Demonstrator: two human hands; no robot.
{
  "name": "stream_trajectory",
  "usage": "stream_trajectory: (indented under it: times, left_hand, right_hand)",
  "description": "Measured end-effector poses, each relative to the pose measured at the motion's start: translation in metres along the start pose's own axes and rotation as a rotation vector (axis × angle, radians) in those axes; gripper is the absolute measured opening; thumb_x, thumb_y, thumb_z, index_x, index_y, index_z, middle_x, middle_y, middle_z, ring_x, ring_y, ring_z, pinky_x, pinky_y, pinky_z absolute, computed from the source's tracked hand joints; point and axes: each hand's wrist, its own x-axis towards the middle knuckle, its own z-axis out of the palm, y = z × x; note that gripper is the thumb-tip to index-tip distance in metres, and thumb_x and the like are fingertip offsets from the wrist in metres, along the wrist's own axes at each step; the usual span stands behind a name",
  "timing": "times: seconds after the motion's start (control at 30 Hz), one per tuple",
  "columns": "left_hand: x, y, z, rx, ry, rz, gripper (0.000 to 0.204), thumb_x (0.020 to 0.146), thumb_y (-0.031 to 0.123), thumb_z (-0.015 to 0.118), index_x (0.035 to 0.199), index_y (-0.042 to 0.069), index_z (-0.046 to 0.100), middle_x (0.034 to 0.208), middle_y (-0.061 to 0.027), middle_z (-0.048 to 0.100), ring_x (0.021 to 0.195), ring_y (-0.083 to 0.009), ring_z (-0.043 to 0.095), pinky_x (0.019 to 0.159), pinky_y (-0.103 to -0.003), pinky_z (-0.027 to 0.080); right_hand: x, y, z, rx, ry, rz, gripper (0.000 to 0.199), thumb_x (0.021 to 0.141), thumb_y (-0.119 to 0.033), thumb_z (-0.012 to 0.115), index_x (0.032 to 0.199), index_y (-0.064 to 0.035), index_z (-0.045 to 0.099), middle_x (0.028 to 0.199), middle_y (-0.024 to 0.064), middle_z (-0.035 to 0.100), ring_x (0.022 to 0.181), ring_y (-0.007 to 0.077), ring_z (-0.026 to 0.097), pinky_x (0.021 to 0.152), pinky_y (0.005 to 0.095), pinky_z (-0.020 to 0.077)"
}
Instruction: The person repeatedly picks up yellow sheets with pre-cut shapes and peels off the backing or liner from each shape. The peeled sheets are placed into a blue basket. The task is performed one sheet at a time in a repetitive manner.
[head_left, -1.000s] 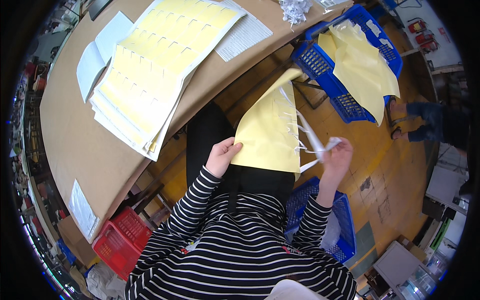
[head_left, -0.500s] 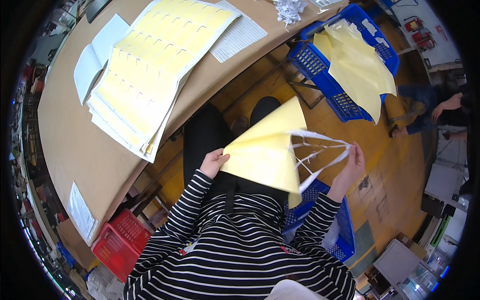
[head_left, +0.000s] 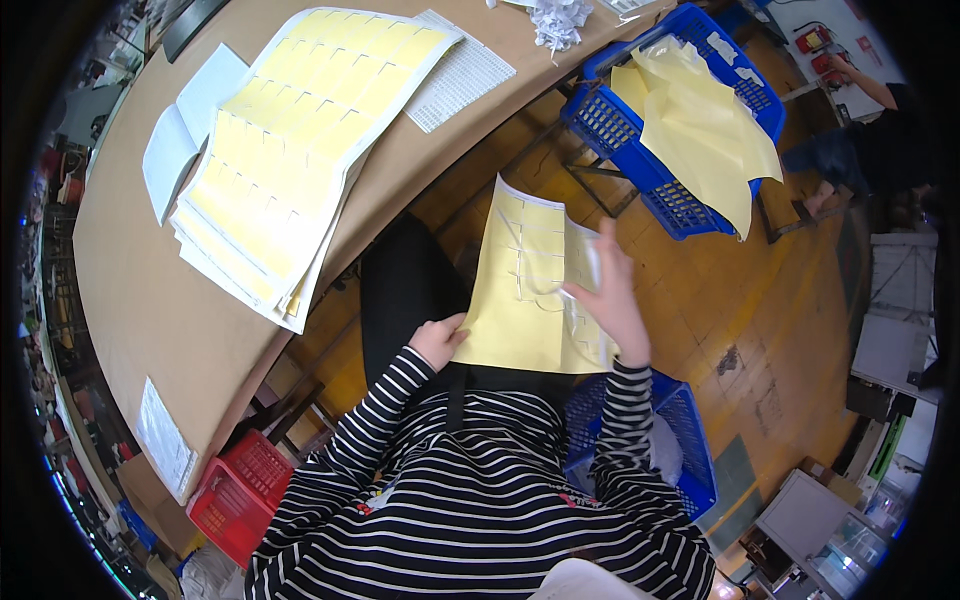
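Observation:
A yellow sheet [head_left: 517, 318] hangs in front of my lap, bent along its right part. It bears cut lines, a pale upper edge and thin loose-looking strips across its face. My left hand [head_left: 438, 343] is closed on its lower left edge. At the sheet's right side is my right hand [head_left: 612, 295], slightly blurred, its thumb apart from the raised fingers. Whether it touches the sheet I cannot tell. A stack of similar yellow sheets [head_left: 290, 150] lies on the brown-covered table [head_left: 120, 290].
White paper scraps [head_left: 558, 22] and a printed sheet [head_left: 460, 75] lie on the table. A blue crate [head_left: 610, 122] at the right holds crumpled yellow sheets [head_left: 695, 120]. Another blue crate [head_left: 690, 430] and a red crate [head_left: 235, 500] stand beside me. A person [head_left: 870, 125] is at the far right.
The yellow sheet has turned so its lined face shows. My right hand has moved left and no longer holds the white strip lattice out to the side. My left hand keeps its grip.

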Motion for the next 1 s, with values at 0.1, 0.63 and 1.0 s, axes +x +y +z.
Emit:
stream_trajectory:
  times: [0.1,0.63,1.0]
  left_hand:
    - [-0.004,0.004,0.004,0.046,-0.015,-0.007,0.034,0.09,0.019,0.059,0.122,0.007,0.061,0.077,-0.0205,0.066,0.07,-0.0348,0.067,0.065,-0.04,0.055]
    - [0.074,0.02,-0.046,-0.135,0.253,0.166,0.084,0.08,0.009,0.071,0.15,0.008,0.025,0.141,-0.0204,0.047,0.126,-0.0307,0.051,0.104,-0.036,0.042]
    - [0.061,0.049,-0.085,-0.167,0.368,0.291,0.029,0.088,0.002,0.059,0.117,0.003,0.063,0.098,-0.0178,0.07,0.089,-0.0282,0.07,0.079,-0.032,0.056]
  right_hand:
    - [0.037,-0.015,0.045,0.03,-0.154,0.029,0.072,0.076,-0.017,0.075,0.139,-0.0099,0.042,0.142,0.0189,0.042,0.128,0.0359,0.041,0.114,0.0455,0.021]
    - [-0.017,-0.117,-0.018,0.579,-0.572,-0.211,0.013,0.088,-0.008,0.063,0.098,-0.0021,0.068,0.088,0.0097,0.066,0.083,0.0248,0.063,0.08,0.0344,0.0494]
    - [-0.035,-0.062,-0.077,0.809,0.689,0.348,0.042,0.087,0.0,0.063,0.128,-0.0003,0.052,0.103,0.0095,0.062,0.104,0.0191,0.058,0.094,0.0346,0.046]
